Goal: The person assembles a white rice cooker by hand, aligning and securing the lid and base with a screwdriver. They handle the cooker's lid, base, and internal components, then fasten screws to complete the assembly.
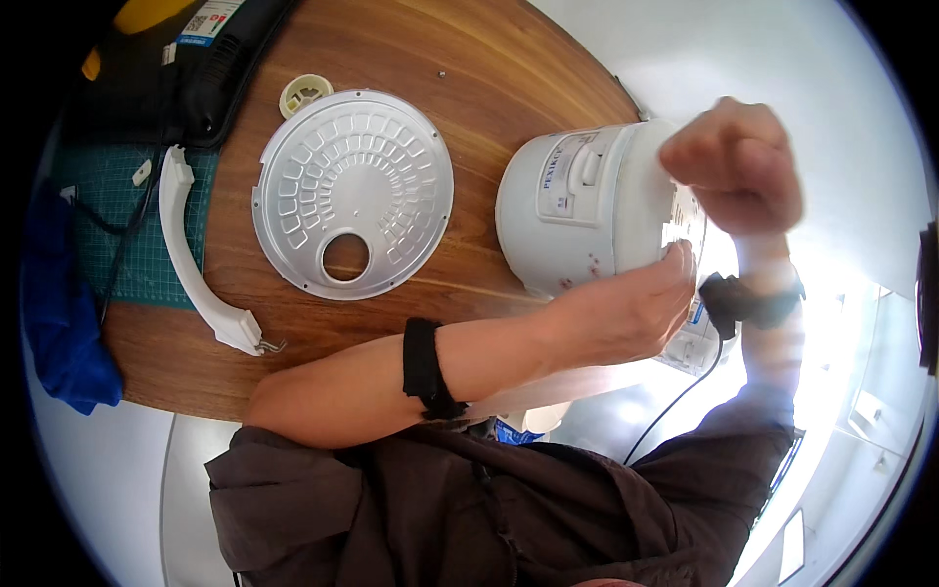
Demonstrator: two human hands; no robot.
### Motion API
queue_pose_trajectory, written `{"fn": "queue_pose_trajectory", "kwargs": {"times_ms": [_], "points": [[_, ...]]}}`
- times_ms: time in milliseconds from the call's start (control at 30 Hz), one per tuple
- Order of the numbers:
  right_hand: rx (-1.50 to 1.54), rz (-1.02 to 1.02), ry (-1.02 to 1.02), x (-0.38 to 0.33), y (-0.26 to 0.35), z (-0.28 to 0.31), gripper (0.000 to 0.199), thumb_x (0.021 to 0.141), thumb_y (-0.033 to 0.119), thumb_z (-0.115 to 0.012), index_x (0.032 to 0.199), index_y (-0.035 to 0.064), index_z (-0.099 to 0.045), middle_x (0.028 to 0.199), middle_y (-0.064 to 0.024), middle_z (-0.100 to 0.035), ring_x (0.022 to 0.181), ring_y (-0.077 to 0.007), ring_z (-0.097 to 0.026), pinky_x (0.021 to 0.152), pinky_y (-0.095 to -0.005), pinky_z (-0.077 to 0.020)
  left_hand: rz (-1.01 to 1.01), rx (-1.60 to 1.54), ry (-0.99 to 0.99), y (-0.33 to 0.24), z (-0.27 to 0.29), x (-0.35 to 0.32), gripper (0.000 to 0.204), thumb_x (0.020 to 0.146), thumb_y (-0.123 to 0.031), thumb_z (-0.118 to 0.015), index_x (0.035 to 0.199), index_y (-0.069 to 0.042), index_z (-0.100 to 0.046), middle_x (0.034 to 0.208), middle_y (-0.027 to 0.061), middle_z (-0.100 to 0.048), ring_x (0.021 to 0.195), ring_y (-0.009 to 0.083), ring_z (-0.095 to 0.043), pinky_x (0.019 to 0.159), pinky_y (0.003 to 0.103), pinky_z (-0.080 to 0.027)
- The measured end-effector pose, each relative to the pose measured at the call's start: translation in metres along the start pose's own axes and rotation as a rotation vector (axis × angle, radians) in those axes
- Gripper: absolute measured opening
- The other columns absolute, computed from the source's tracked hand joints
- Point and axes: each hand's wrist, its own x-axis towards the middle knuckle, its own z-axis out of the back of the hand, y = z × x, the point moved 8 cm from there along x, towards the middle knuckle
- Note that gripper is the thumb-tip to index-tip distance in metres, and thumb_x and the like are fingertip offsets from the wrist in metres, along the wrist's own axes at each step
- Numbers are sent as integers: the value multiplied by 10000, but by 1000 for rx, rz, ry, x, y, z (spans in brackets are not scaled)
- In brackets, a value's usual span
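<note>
Head view. Left forearm enters low, bent at the elbow, and reaches rightward across the near side of the table (pixel 489 88). Left hand (pixel 636 303) has its fingers bunched at the right end of the white cooker (pixel 587 215); any small thing between the fingertips cannot be made out. Right forearm rises from the lower right; right hand (pixel 738 166) is curled into a loose fist, motion-blurred, above that same end. Cannot tell whether it grips anything.

Cooker sits at the table's right side, front panel facing left; glare washes out its right end. Table's far edge slopes down toward it. Bare wood lies between the cooker and a silver metal disc (pixel 391 245), with a tiny screw (pixel 441 74) farther off. Left forearm blocks the near approach.

Cream ring (pixel 306 95) just beyond the disc's far rim. White curved handle (pixel 186 245) left of the disc, bent wire at its near end. Farther left: green mat (pixel 88 235), black-and-yellow case (pixel 210 98), blue cloth (pixel 64 303) by the table edge.
</note>
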Motion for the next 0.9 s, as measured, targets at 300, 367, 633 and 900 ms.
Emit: {"fn": "queue_pose_trajectory", "kwargs": {"times_ms": [300,367,633,900], "points": [[-182,-177,-37,-1,-15,-18,341,884,47,-581,565,36,-462,572,-4,-444,524,-103,-346,495,-288,-292,-20,32,36,-4,1,1,358,972,-238,-546,1160,12,-720,1266,234,-695,1216,344,-635,1114,463,-418],[-96,-192,24,7,-17,-20,357,912,67,-557,570,55,-456,563,2,-401,538,-108,-339,506,-284,-300,-23,-3,49,-1,1,0,367,971,-241,-550,1163,24,-716,1261,233,-695,1217,349,-633,1115,464,-418],[-181,42,-270,-44,21,19,288,1049,262,-511,1043,-10,-605,923,-108,-593,814,-170,-593,754,-301,-487,-16,14,50,-1,-3,2,381,947,-220,-578,1210,32,-688,1293,227,-678,1229,359,-618,1138,461,-412],[-983,-121,-1245,-201,9,31,343,1027,206,-520,1241,-16,-671,1296,-130,-682,1228,-240,-621,1089,-380,-446,190,-678,-213,28,18,14,295,919,-180,-663,1133,22,-678,1132,197,-689,1149,346,-632,1088,460,-461]]}}
